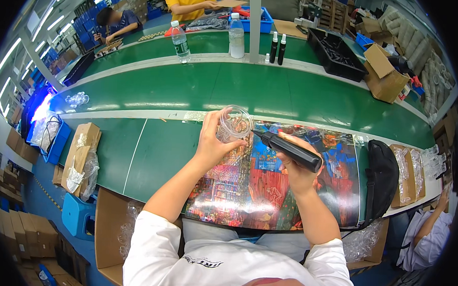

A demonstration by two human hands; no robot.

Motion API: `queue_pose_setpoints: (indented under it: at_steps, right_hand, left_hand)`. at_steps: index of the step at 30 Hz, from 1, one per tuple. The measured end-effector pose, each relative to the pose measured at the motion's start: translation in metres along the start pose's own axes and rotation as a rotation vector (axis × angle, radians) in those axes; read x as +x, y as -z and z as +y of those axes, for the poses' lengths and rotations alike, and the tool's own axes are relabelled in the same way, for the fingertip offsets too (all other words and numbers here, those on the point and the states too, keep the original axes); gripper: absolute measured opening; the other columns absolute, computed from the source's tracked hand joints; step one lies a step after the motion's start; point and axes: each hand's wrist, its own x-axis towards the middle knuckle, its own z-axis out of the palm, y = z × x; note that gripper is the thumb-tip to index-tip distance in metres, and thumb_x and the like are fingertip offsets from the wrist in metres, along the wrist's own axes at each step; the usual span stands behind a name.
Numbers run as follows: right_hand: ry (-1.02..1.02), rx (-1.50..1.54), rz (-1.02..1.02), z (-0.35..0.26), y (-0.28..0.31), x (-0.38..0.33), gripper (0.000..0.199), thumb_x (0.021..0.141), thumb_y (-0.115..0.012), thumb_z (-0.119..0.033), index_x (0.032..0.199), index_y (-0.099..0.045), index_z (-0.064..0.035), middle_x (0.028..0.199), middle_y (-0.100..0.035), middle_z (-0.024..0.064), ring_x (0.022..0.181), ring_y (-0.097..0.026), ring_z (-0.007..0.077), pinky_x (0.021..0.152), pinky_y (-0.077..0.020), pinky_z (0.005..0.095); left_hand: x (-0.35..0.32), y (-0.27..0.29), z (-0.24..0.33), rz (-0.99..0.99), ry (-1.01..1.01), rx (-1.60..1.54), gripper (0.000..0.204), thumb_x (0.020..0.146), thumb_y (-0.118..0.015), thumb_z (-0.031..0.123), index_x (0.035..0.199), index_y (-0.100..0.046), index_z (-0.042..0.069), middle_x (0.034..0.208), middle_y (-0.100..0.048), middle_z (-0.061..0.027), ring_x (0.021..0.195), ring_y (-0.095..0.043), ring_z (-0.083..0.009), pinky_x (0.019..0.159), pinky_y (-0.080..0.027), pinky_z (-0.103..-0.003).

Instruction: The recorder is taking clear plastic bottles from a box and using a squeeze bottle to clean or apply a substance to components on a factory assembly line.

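Observation:
My left hand (211, 148) is wrapped round a clear, round plastic cup (235, 121), its rim turned up toward me. In my right hand (302, 178) lies a black squeeze bottle (296, 152) with a thin pointed nozzle. The nozzle points left and its tip is at the cup's right rim; whether it touches cannot be told. Both hands are above a glossy, colourful printed mat (272, 201) spread on the green bench.
A black waist bag (382, 175) and cardboard trays of clear plastic parts (406, 174) stand right. At left is a cardboard box (80, 154). Beyond the green conveyor (205, 91) are two bottles (236, 38), dark spray bottles (281, 49) and a black bin (335, 53). Other people sit around.

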Motion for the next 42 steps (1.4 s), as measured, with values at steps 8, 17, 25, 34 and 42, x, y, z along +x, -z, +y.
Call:
queue_pose_setpoints:
  at_steps: [8,17,25,34,42]
  right_hand:
    - [0.003,0.007,-0.004,0.001,-0.002,-0.001,0.038,0.073,-0.074,-0.006,0.107,-0.059,0.0031,0.101,-0.064,0.0139,0.065,-0.06,0.0097,0.048,-0.0466,0.0179]
    - [-0.006,-0.024,0.011,-0.001,-0.001,-0.001,0.037,0.074,-0.074,-0.008,0.107,-0.06,0.0036,0.098,-0.065,0.0116,0.072,-0.062,0.0105,0.061,-0.05,0.0206]
    - [-0.062,0.014,0.016,-0.001,-0.001,0.001,0.038,0.074,-0.075,-0.01,0.108,-0.061,0.0028,0.099,-0.065,0.0111,0.066,-0.059,0.008,0.053,-0.0471,0.018]
    - [-0.237,0.212,0.164,-0.002,-0.007,0.002,0.035,0.077,-0.072,-0.008,0.108,-0.059,0.0002,0.098,-0.064,0.0088,0.065,-0.057,0.0074,0.046,-0.0453,0.0195]
    - [-0.431,0.626,0.344,0.019,0.004,0.011,0.037,0.078,-0.07,-0.007,0.11,-0.053,-0.0045,0.106,-0.06,0.0075,0.061,-0.049,0.007,0.05,-0.039,0.018]
  left_hand:
    - [-0.003,-0.007,-0.009,0.029,0.076,-0.161,0.08,0.054,-0.085,0.014,0.122,-0.044,0.004,0.11,-0.047,-0.0127,0.103,-0.049,-0.0282,0.089,-0.042,-0.037]
    - [-0.004,-0.007,-0.006,-0.031,0.067,-0.121,0.08,0.059,-0.083,0.017,0.125,-0.041,0.003,0.111,-0.047,-0.0135,0.105,-0.049,-0.0286,0.089,-0.042,-0.038]
    - [-0.004,-0.005,-0.005,-0.06,0.082,-0.121,0.082,0.064,-0.081,0.02,0.131,-0.036,0.004,0.112,-0.047,-0.0142,0.105,-0.048,-0.0283,0.089,-0.042,-0.039]
    - [-0.008,-0.009,-0.014,-0.079,0.096,-0.177,0.078,0.069,-0.077,0.019,0.132,-0.034,0.003,0.111,-0.048,-0.0151,0.104,-0.049,-0.0273,0.089,-0.042,-0.037]
    - [-0.009,-0.01,-0.017,-0.118,0.131,-0.381,0.073,0.074,-0.073,0.014,0.132,-0.031,0.002,0.114,-0.049,-0.0144,0.106,-0.05,-0.0236,0.091,-0.041,-0.035]
